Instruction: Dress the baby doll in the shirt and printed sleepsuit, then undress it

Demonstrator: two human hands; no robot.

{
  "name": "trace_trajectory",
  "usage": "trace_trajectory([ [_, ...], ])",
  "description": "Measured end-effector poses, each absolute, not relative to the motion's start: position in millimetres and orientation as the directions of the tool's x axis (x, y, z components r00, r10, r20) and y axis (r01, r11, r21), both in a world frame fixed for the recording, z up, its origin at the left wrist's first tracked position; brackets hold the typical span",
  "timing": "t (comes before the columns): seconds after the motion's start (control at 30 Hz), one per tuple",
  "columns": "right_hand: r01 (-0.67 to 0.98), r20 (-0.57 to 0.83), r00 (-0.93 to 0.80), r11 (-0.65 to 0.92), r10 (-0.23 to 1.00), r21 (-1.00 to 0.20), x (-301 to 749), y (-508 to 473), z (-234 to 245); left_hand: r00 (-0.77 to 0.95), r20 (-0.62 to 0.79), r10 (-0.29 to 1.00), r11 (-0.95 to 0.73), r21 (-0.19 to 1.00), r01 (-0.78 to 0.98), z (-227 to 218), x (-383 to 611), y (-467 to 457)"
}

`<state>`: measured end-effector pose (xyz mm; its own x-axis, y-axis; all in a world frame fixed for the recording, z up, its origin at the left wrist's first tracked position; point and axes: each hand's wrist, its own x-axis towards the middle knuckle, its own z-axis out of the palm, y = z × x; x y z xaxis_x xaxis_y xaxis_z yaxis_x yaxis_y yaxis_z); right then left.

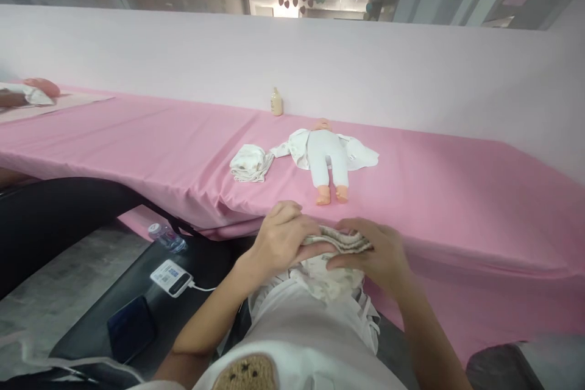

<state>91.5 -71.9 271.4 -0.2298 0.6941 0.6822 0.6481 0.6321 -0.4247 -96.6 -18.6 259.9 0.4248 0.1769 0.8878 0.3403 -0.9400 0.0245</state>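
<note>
While I am watching from afar through the head camera, a pink-covered table (439, 195) is stretching out beyond both hands and off to either side. Black seating (201, 274) is standing to the left of the left hand. Straight ahead of the hands, a doll (324, 158) is lying on its back on the pink cover, its feet pointing toward me and a white garment spreading out on both sides of it.

My left hand (283, 236) and right hand (377, 251) are curling partly closed, fingers over and thumbs under, and are gripping a folded patterned cloth (350, 240) between them, just short of the table edge. Below it, pale fabric (331, 274) is draping over the lap; I cannot tell whether it is joining the folded piece.

Ahead and left of the hands, a stack of white cloths (250, 163) is sitting just beside the garment's sleeve. Left of the left forearm, a dark phone (132, 328), a clear bottle (167, 237) and a white device (172, 278) are resting on the seating. Farthest ahead, a small cream bottle (276, 102) is standing near the wall.
</note>
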Motion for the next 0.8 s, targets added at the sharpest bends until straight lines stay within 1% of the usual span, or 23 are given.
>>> trace_trajectory([
  [0.07, 0.683, 0.650, -0.272, 0.618, 0.710, -0.389, 88, -72, 280, 0.331, 0.913, 0.240, -0.955, 0.161, 0.250, 259, -99, -17],
  [0.1, 0.704, 0.663, -0.270, 0.613, 0.698, -0.359, 87, -72, 285, 0.272, 0.913, 0.304, -0.948, 0.262, 0.180, 258, -99, -16],
  [0.17, 0.740, 0.727, -0.222, 0.598, 0.649, -0.308, 84, -72, 299, 0.215, 0.839, 0.500, -0.860, 0.511, 0.005, 254, -95, -15],
  [0.23, 0.766, 0.773, -0.161, 0.571, 0.614, -0.294, 84, -70, 316, 0.295, 0.680, 0.672, -0.662, 0.729, -0.172, 249, -90, -13],
  [0.27, 0.779, 0.772, -0.149, 0.554, 0.618, -0.293, 85, -68, 326, 0.368, 0.592, 0.717, -0.549, 0.805, -0.225, 246, -87, -13],
  [0.3, 0.794, 0.755, -0.159, 0.537, 0.637, -0.286, 86, -65, 336, 0.431, 0.517, 0.739, -0.451, 0.856, -0.254, 244, -85, -12],
  [0.37, 0.819, 0.687, -0.244, 0.525, 0.685, -0.233, 92, -59, 355, 0.471, 0.426, 0.772, -0.340, 0.904, -0.260, 241, -83, -13],
  [0.43, 0.830, 0.607, -0.352, 0.537, 0.712, -0.149, 100, -56, 371, 0.402, 0.405, 0.821, -0.337, 0.913, -0.231, 241, -85, -14],
  [0.5, 0.825, 0.560, -0.428, 0.560, 0.710, -0.078, 107, -57, 385, 0.287, 0.461, 0.840, -0.409, 0.885, -0.224, 243, -87, -15],
  [0.57, 0.815, 0.560, -0.462, 0.579, 0.688, -0.039, 110, -63, 395, 0.236, 0.525, 0.818, -0.478, 0.848, -0.230, 247, -88, -17],
  [0.6, 0.811, 0.580, -0.463, 0.584, 0.670, -0.028, 110, -67, 399, 0.252, 0.544, 0.800, -0.499, 0.837, -0.225, 248, -88, -18],
  [0.67, 0.814, 0.637, -0.446, 0.581, 0.629, -0.004, 109, -73, 404, 0.356, 0.532, 0.768, -0.506, 0.845, -0.172, 249, -86, -21],
  [0.73, 0.819, 0.689, -0.428, 0.573, 0.585, 0.023, 106, -76, 407, 0.505, 0.459, 0.731, -0.482, 0.871, -0.093, 245, -83, -26],
  [0.8, 0.828, 0.719, -0.404, 0.560, 0.566, 0.026, 105, -73, 408, 0.641, 0.349, 0.684, -0.424, 0.905, -0.041, 234, -80, -31],
])
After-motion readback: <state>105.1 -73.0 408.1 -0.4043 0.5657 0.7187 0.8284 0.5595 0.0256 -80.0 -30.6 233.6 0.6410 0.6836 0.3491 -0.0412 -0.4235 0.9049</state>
